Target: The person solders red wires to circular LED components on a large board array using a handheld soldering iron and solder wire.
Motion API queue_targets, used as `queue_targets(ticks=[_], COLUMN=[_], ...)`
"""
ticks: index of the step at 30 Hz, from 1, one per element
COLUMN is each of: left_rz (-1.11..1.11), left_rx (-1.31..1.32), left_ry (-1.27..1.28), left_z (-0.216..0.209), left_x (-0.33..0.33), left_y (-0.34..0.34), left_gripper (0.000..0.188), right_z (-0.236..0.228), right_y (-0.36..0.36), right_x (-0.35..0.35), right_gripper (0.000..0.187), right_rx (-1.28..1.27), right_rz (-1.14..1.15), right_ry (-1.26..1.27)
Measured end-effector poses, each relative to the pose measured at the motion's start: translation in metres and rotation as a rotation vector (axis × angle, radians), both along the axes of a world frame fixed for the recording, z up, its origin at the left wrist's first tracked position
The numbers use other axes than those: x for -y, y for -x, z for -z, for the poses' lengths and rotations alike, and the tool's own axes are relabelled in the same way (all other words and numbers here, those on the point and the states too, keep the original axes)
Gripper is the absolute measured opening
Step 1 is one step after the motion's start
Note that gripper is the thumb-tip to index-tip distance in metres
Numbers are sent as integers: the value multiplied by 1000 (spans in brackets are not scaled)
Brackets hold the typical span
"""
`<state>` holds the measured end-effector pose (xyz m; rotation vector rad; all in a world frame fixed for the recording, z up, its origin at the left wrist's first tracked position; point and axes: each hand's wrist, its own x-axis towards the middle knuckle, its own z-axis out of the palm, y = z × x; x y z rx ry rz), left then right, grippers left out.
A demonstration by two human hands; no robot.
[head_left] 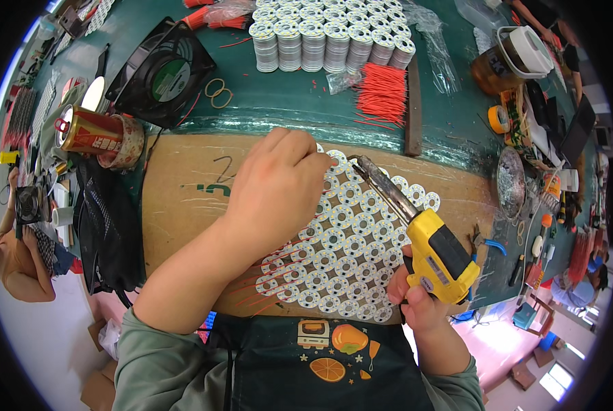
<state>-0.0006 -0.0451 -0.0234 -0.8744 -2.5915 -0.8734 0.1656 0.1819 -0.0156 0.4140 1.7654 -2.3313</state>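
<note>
A yellow and black soldering gun [443, 257] is in my right hand [419, 301], whose fingers wrap round its handle and trigger. Its metal barrel slants up and left, the tip ending close to the far edge of a panel of small round LED boards [344, 236]. My left hand [275, 188] is closed in a pinch over the panel's far left part, fingertips just left of the tip. What it pinches is hidden or too small to name. Several thin red wires [279, 264] stick out from the panel's left side. Under the panel lies a brown cardboard sheet [183, 164].
Stacks of round boards [323, 44] and a pile of red wires [382, 92] lie at the back, beside a dark bar [413, 109]. A black fan [162, 72] and a red-gold can [90, 130] stand left. A lidded jar [498, 68] and metal dish [510, 181] are right.
</note>
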Motion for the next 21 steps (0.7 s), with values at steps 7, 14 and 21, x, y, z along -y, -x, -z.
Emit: queue_targets(ticks=[7, 14, 21], left_rz=[69, 64, 62], left_rx=[41, 50, 60], left_ry=[55, 69, 72], left_z=[2, 3, 3], left_x=[0, 0, -1], left_y=[-4, -4, -4], left_gripper=[15, 16, 16], right_z=[7, 12, 12], right_y=[-7, -10, -8], right_x=[-5, -5, -4], right_gripper=[74, 64, 57], right_rx=[4, 14, 25], right_rz=[-42, -50, -52], right_ry=[-114, -123, -101])
